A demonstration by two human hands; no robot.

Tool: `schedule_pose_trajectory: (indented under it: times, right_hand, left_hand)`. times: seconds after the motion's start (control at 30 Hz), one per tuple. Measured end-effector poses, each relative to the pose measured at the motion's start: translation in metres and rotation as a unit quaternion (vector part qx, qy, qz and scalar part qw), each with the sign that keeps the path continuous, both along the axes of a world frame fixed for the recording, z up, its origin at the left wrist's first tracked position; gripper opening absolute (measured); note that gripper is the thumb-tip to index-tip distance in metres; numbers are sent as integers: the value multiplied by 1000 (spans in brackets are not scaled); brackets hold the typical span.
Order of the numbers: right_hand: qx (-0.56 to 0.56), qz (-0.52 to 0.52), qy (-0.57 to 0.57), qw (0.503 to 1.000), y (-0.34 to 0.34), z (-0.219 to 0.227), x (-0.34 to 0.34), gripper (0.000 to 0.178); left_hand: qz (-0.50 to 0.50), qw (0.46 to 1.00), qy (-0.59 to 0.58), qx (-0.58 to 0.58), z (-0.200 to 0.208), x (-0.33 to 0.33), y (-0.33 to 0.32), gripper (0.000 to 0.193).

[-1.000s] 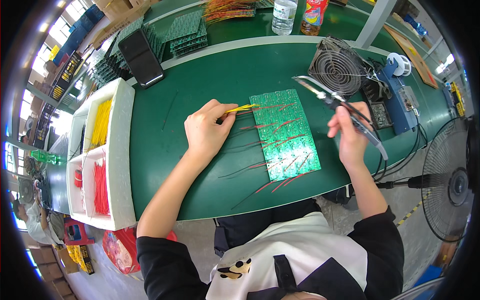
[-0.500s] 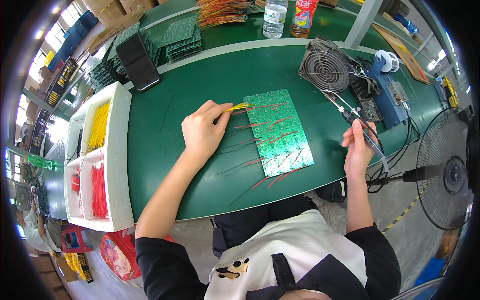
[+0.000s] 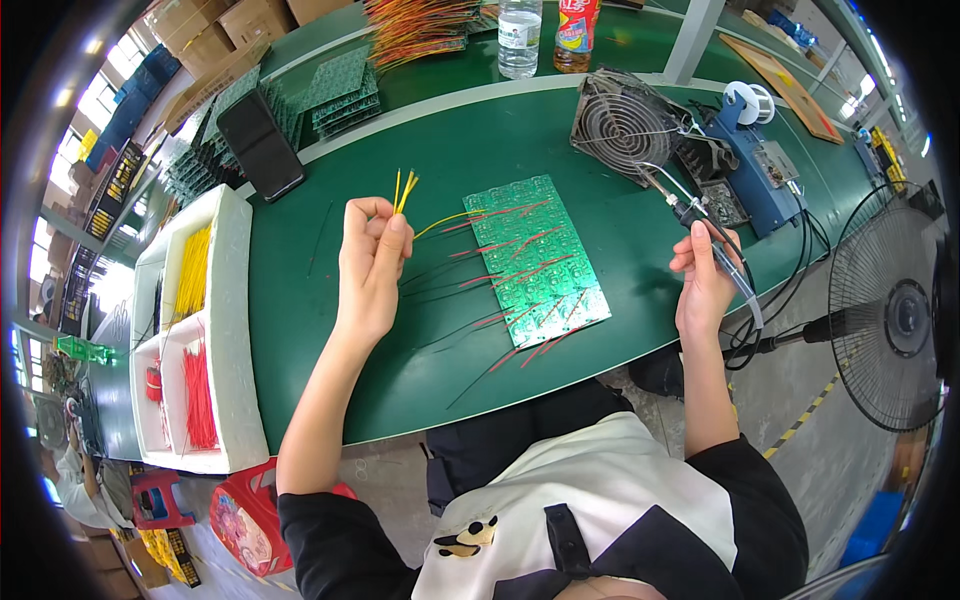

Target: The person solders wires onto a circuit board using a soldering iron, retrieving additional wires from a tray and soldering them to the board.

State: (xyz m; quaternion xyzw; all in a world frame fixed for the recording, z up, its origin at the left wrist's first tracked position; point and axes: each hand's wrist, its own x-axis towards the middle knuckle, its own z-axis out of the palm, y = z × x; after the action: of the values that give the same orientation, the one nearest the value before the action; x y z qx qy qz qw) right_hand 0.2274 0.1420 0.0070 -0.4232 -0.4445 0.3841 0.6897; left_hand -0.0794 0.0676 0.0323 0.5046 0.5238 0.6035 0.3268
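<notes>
My left hand (image 3: 368, 270) is closed on a small bundle of yellow wires (image 3: 403, 192), raised left of the green circuit board panel (image 3: 562, 290). A single yellow wire (image 3: 440, 222) curves from beside that hand to the panel's upper left corner; whether it is fixed there I cannot tell. Red and black wires (image 3: 540, 238) lie across the panel in several rows, their dark ends trailing over its left edge. My right hand (image 3: 706, 290) grips a soldering iron (image 3: 738, 272), with its tip up near the fan, apart from the panel.
A white foam box (image 3: 240, 330) with yellow and red wires stands at left. Behind are a phone (image 3: 262, 145), stacked boards (image 3: 340, 90) and two bottles (image 3: 519, 40). A small fan (image 3: 625, 125) and blue solder unit (image 3: 755, 170) stand at right, beside a large floor fan (image 3: 890, 310).
My left hand has drawn back left from the panel's upper corner, and its yellow bundle now points upward. One yellow wire now stretches to the panel. My right hand still holds the iron.
</notes>
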Motion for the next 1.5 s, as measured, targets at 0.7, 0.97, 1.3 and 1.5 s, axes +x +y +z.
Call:
schedule_pose_trajectory:
  times: [0.7,0.97,1.3,1.5]
  right_hand:
    - [-56,194,-30,979,-34,5,-36,17]
    - [-73,245,-33,966,-40,8,-53,17]
    - [-74,283,-39,956,-40,5,-53,15]
    - [-84,297,-49,950,-40,4,-54,16]
  left_hand:
    - [43,965,254,-52,-18,22,6,5]
    - [69,966,249,-31,-22,22,7,5]
    - [63,966,246,-39,-24,20,6,6]
    - [66,965,254,-28,-26,21,7,6]
